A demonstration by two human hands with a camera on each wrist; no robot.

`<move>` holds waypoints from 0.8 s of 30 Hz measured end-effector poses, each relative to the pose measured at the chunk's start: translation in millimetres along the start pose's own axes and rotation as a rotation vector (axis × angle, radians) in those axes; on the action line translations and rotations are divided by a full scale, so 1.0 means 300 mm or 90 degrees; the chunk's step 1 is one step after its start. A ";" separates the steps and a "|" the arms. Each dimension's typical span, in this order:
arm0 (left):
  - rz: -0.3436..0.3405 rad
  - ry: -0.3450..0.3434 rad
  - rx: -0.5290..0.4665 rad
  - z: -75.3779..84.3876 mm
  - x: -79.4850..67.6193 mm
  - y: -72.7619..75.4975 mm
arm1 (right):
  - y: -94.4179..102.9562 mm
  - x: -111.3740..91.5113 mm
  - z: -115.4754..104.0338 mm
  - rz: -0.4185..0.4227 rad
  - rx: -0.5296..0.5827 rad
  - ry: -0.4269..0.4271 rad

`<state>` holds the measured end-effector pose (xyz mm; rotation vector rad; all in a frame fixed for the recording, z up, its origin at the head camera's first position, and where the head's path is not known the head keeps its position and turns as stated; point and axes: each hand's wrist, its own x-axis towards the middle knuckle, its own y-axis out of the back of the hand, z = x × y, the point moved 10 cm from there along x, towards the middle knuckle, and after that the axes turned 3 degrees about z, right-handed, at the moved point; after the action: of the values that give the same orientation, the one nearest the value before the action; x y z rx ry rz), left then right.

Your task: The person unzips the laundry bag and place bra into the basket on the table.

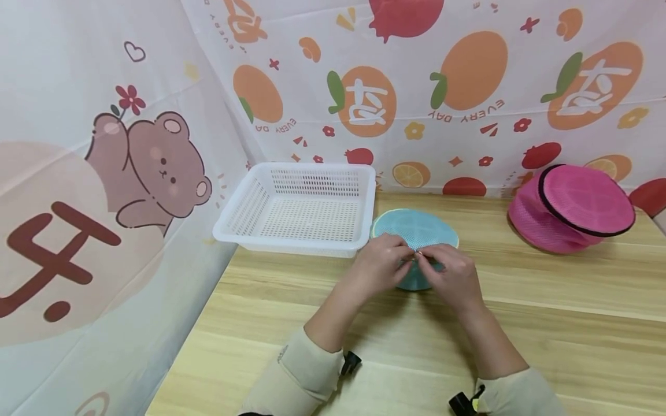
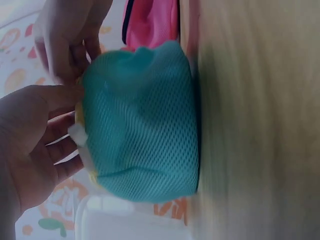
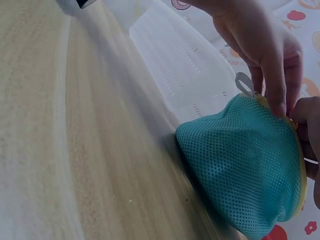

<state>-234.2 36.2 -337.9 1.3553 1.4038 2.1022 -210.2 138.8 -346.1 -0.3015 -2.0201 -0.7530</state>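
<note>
A teal mesh laundry bag (image 1: 416,225) with a yellow zippered rim stands on the wooden table in front of the person. My left hand (image 1: 382,263) pinches the rim at its near side between thumb and forefinger, the other fingers spread along the edge in the left wrist view. Close beside it, my right hand (image 1: 455,274) pinches the zipper (image 3: 294,123) at the same rim; the fingertips of both hands nearly meet. A light fabric loop (image 3: 244,82) sticks out from the bag's edge in the right wrist view. The bag's inside is hidden.
A white plastic basket (image 1: 296,247) with slotted walls stands left of the bag, very near it. At the back right sits a pink mesh bag (image 1: 588,199) with black trim. Printed cloth (image 1: 312,86) hangs behind and left of the table (image 1: 291,294).
</note>
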 end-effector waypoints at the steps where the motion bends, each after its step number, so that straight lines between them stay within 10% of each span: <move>1: 0.005 -0.006 0.001 0.007 0.001 -0.001 | -0.003 -0.002 0.004 -0.006 0.006 -0.008; 24: 0.008 0.018 -0.037 -0.002 -0.003 -0.020 | -0.030 -0.013 0.077 -0.100 0.067 -0.125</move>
<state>-235.8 38.3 -343.6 1.3212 1.3381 2.1602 -228.2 146.3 -361.8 -0.1614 -2.2821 -0.7340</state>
